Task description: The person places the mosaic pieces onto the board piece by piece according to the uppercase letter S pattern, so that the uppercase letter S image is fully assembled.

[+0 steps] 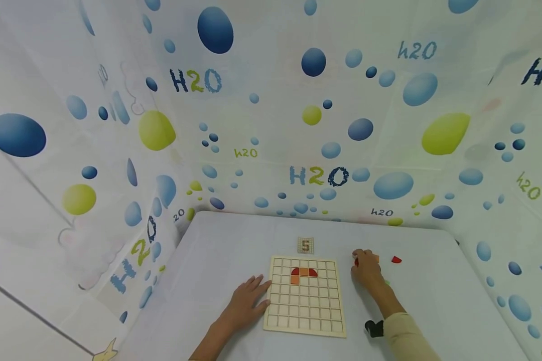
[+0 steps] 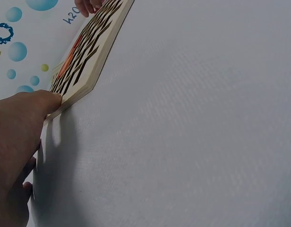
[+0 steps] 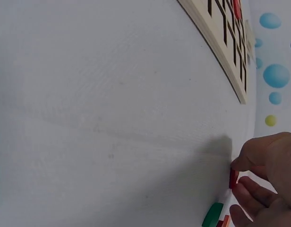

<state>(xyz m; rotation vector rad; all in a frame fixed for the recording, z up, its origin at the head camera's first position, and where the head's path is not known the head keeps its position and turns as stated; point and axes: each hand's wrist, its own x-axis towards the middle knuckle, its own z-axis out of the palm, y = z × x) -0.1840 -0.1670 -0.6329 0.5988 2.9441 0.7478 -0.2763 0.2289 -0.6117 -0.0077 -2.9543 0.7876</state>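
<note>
A wooden grid board (image 1: 306,306) lies on the white table. Two red rounded pieces and two orange squares sit in its upper cells, the orange square (image 1: 295,280) below the left red one. My left hand (image 1: 246,303) rests flat at the board's left edge, fingers spread; in the left wrist view its thumb touches the board's edge. To the right of the board, my right hand (image 1: 367,269) pinches a small red piece (image 3: 234,178) between thumb and fingers, low at the table. Whether the piece touches the cloth I cannot tell.
A small card (image 1: 305,245) with an S-like figure lies behind the board. Near my right hand are a loose red piece (image 1: 396,259), an orange piece (image 1: 377,258) and a green piece (image 3: 212,215). A black object (image 1: 374,329) lies by the right sleeve. Patterned curtains surround the table.
</note>
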